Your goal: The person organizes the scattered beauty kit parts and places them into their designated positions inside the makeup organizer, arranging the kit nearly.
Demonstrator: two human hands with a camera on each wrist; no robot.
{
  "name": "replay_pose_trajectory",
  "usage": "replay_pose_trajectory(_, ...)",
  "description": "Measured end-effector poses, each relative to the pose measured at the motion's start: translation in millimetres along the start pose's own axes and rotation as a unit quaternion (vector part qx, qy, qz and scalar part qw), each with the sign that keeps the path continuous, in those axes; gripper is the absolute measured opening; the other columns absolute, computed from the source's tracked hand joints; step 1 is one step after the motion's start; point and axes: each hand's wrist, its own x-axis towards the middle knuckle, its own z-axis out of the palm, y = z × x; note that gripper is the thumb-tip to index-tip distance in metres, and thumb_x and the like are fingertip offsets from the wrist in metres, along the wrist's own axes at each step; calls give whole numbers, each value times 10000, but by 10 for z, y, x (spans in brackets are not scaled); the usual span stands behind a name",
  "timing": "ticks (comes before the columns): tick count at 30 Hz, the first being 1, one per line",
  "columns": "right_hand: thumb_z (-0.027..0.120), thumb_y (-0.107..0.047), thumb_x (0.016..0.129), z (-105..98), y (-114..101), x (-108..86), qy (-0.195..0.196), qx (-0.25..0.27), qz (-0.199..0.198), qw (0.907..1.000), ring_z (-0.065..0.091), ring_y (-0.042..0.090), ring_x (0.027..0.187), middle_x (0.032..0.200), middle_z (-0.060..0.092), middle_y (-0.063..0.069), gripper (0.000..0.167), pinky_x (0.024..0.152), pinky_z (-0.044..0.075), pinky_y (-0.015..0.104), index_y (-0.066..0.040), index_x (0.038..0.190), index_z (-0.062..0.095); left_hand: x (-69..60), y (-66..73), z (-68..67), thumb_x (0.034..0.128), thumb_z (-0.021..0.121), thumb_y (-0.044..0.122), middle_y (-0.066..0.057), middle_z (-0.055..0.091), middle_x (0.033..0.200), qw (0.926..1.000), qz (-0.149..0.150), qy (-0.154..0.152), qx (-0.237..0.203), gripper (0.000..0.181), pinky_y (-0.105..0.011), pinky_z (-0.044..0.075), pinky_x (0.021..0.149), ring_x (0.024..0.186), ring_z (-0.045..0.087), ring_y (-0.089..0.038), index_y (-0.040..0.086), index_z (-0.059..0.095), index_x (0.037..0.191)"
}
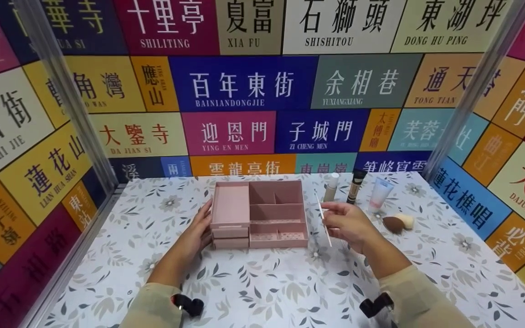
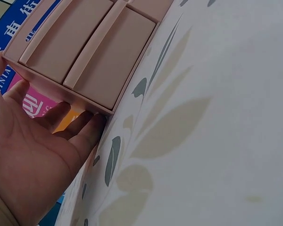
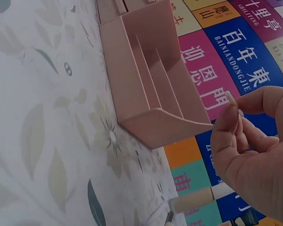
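Observation:
A pink desktop organizer [image 1: 230, 205] stands on the table, with drawers at its left and open compartments at its right. My left hand [image 1: 196, 232] is at its left side; in the left wrist view the fingers of that hand [image 2: 33, 146] spread along the side wall beside two drawer fronts [image 2: 111, 52]. To the right of the organizer, my right hand [image 1: 349, 223] pinches a slim white stick [image 1: 327, 232] between thumb and fingers. The right wrist view shows only a short piece of the stick [image 3: 231, 100] at the fingertips; its exact kind is unclear.
Behind the right hand stand a white-capped bottle [image 1: 331, 187], a black-capped tube [image 1: 354, 189] and a pale squeeze tube [image 1: 381, 193]. A brown sponge-like piece [image 1: 393, 224] and a cream one [image 1: 407, 221] lie to the right. Printed panels [image 1: 244, 86] enclose the leaf-patterned tabletop [image 1: 262, 296].

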Motion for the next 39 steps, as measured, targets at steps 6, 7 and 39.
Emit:
replay_pose_trajectory(6, 605, -40, 994, 254, -69, 27, -266, 287, -52, 9992, 702, 154, 910, 1059, 689, 2, 516, 810, 627, 290, 20, 1502, 539, -18, 13, -5, 1100, 446, 573, 136, 223, 1783, 9998, -121, 51, 147, 505, -549, 230, 1354, 1646, 307, -252, 685, 285, 1566)
replay_pose_trajectory(7, 604, -45, 998, 297, -79, 31, -291, 310, -64, 9991, 702, 160, 916, 1064, 689, 4, 508, 817, 628, 296, 13, 1499, 547, -17, 12, -5, 1098, 445, 578, 128, 220, 1785, 9998, -105, 44, 172, 508, -558, 227, 1353, 1648, 303, -263, 681, 281, 1568)
replay_pose_trajectory(39, 620, 26, 991, 1426, -469, 466, -872, 1493, -25, 9849, 669, 174, 870, 1055, 692, 56, 415, 774, 622, 304, -30, 1401, 652, -8, 10, -2, 1106, 437, 562, 137, 205, 1788, 9999, -131, 30, 105, 484, -544, 229, 1355, 1639, 318, -236, 705, 293, 1546)
